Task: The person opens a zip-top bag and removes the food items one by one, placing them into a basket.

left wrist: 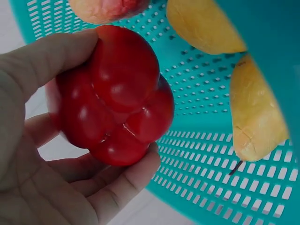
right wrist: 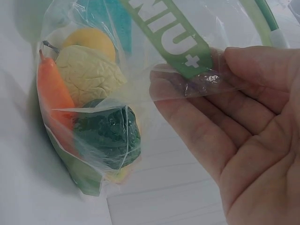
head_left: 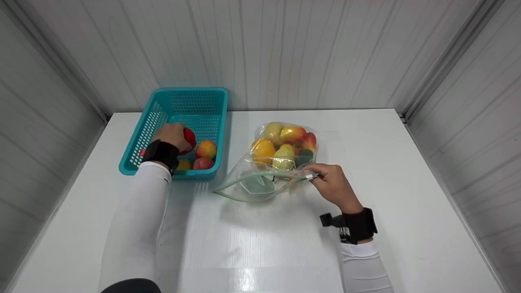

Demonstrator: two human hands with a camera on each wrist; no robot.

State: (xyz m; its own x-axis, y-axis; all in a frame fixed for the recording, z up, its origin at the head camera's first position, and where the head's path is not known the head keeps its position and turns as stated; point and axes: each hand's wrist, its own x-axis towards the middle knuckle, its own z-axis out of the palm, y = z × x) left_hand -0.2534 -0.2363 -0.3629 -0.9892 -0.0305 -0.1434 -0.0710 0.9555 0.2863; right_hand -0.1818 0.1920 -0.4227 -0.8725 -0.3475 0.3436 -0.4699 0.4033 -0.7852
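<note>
My left hand [head_left: 170,136] is inside the blue-green basket [head_left: 224,122] and grips a red bell pepper [left wrist: 119,89]. In the left wrist view, thumb and fingers curl round the pepper, its lobed end facing the camera. My right hand [head_left: 334,187] pinches the zip edge of a clear plastic bag [head_left: 234,179] beside the white slider [head_left: 311,176]. The bag's mouth gapes towards me. Inside it lie an orange [head_left: 263,150], a wrinkled pale pear [right wrist: 86,75], a dark green piece [right wrist: 108,133], a tapered orange piece [right wrist: 55,82] and several other fruits.
Also in the basket are a red-yellow peach-like fruit [head_left: 206,149], a reddish round fruit [head_left: 203,163] and a yellow pear [left wrist: 255,112]. The basket stands left of the bag on the white table [head_left: 252,252]. Grey panel walls [head_left: 285,53] enclose the table's back and sides.
</note>
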